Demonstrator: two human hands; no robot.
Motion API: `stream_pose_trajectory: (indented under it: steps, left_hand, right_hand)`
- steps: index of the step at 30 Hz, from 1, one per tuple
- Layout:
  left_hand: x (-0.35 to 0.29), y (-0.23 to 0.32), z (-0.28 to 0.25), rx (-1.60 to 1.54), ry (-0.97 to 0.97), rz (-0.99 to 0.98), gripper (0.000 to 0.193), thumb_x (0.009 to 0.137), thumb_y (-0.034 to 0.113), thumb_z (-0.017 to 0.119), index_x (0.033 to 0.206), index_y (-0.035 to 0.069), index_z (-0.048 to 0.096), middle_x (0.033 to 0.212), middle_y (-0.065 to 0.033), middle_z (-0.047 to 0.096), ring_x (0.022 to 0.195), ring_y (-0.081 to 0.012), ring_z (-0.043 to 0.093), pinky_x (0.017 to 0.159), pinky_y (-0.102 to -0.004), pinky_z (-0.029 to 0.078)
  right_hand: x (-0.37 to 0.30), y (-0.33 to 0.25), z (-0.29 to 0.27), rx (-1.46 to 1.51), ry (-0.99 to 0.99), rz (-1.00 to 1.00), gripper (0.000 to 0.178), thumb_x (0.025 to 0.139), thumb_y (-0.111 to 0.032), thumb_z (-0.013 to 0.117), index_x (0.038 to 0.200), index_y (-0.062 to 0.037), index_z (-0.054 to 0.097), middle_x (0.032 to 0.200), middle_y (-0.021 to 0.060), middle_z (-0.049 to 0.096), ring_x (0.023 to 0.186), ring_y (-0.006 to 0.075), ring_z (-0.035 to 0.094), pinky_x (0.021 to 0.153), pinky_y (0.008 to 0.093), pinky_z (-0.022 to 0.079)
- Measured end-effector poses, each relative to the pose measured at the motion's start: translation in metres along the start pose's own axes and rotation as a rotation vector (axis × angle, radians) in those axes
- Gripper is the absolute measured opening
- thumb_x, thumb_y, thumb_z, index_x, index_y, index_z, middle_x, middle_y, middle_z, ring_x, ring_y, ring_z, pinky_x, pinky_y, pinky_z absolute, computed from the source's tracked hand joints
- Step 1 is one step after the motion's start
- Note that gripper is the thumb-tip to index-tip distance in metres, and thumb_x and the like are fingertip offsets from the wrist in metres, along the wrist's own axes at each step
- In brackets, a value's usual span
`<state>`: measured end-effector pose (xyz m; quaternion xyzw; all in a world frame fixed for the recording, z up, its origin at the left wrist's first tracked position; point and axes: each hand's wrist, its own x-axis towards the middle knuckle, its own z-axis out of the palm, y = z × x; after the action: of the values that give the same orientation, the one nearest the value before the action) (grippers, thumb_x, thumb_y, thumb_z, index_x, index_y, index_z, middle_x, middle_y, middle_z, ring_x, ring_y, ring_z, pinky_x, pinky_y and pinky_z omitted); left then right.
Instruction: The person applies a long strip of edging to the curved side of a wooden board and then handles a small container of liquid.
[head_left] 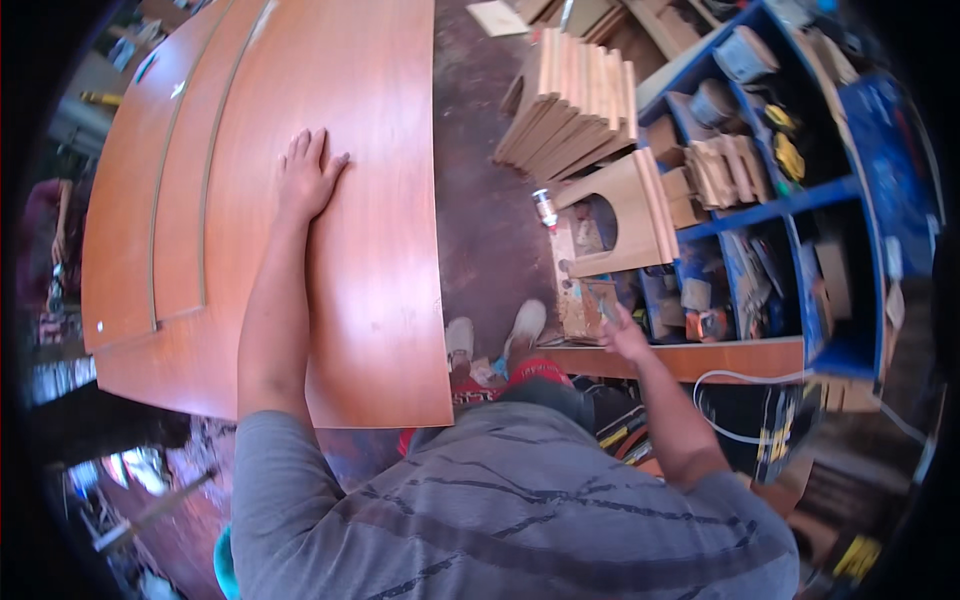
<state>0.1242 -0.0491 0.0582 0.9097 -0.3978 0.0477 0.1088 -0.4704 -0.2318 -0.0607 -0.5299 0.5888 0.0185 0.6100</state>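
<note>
My left hand [312,182] lies flat on a large reddish-brown wood panel [375,300], fingers stretched out and thumb apart. Two narrower boards [205,170] of the same colour rest on its left part. Over on the right, my right hand [626,336] is closed near the low front of the blue shelf unit [822,198]. A small thin greyish thing [608,309] shows at its fingertips, too blurred to name. Just beyond that hand is a light wooden piece [578,308] with holes in it.
Cut wooden boards [570,105] stand stacked on the floor, with an arched-cutout wooden piece [640,215] nearer. A small bottle [545,208] stands beside it. The shelf holds cans, wood blocks and a yellow tool [787,155]. A white cable [735,437] loops below the shelf.
</note>
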Motion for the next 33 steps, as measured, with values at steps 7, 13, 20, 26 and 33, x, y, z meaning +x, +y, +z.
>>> stream_pose_trajectory:
  steps: [7, 13, 20, 26, 33]
  left_hand:
    - [-0.038, -0.004, -0.004, 0.070, 0.055, -0.185, 0.062, 0.092, 0.049, 0.047, 0.143, 0.015, 0.035, 0.150, -0.0164, 0.026, 0.141, -0.0326, 0.021, 0.112, -0.0515, 0.015]
    - [-0.076, -0.002, -0.013, 0.081, 0.047, -0.363, 0.067, 0.091, 0.050, 0.048, 0.145, 0.013, 0.032, 0.151, -0.0176, 0.024, 0.141, -0.0334, 0.019, 0.113, -0.0499, 0.014]
    - [-0.020, 0.032, -0.012, 0.104, -0.002, -0.375, 0.066, 0.092, 0.045, 0.051, 0.145, 0.012, 0.030, 0.151, -0.0192, 0.022, 0.141, -0.0344, 0.017, 0.114, -0.0496, 0.012]
    - [0.146, 0.040, 0.007, 0.079, -0.032, -0.260, 0.069, 0.090, 0.044, 0.053, 0.146, 0.010, 0.029, 0.152, -0.0200, 0.019, 0.142, -0.0343, 0.015, 0.114, -0.0483, 0.012]
    - [0.350, 0.032, 0.040, 0.007, -0.067, -0.101, 0.074, 0.087, 0.050, 0.053, 0.144, 0.007, 0.031, 0.150, -0.0230, 0.023, 0.141, -0.0368, 0.018, 0.114, -0.0486, 0.013]
  right_hand:
    - [0.132, -0.040, -0.074, -0.246, -0.049, 0.012, 0.074, 0.093, -0.023, 0.056, 0.149, -0.0134, 0.008, 0.083, 0.0068, 0.062, 0.063, 0.0130, 0.058, 0.054, 0.0289, 0.050]
    - [0.166, -0.122, -0.090, -0.190, -0.162, -0.092, 0.076, 0.093, -0.026, 0.056, 0.148, -0.0108, 0.006, 0.087, 0.0105, 0.063, 0.068, 0.0159, 0.060, 0.058, 0.0293, 0.051]
    - [0.238, -0.191, -0.074, -0.052, -0.249, -0.177, 0.077, 0.093, -0.023, 0.057, 0.148, -0.0106, 0.004, 0.090, 0.0127, 0.064, 0.069, 0.0172, 0.063, 0.057, 0.0298, 0.053]
    - [0.315, -0.315, -0.044, 0.020, -0.311, -0.183, 0.077, 0.094, -0.022, 0.055, 0.149, -0.0115, 0.002, 0.094, 0.0148, 0.065, 0.074, 0.0183, 0.064, 0.064, 0.0290, 0.054]
    - [0.402, -0.478, -0.020, -0.033, -0.315, -0.207, 0.074, 0.094, -0.021, 0.055, 0.149, -0.0109, 0.006, 0.092, 0.0138, 0.065, 0.072, 0.0177, 0.063, 0.065, 0.0297, 0.054]
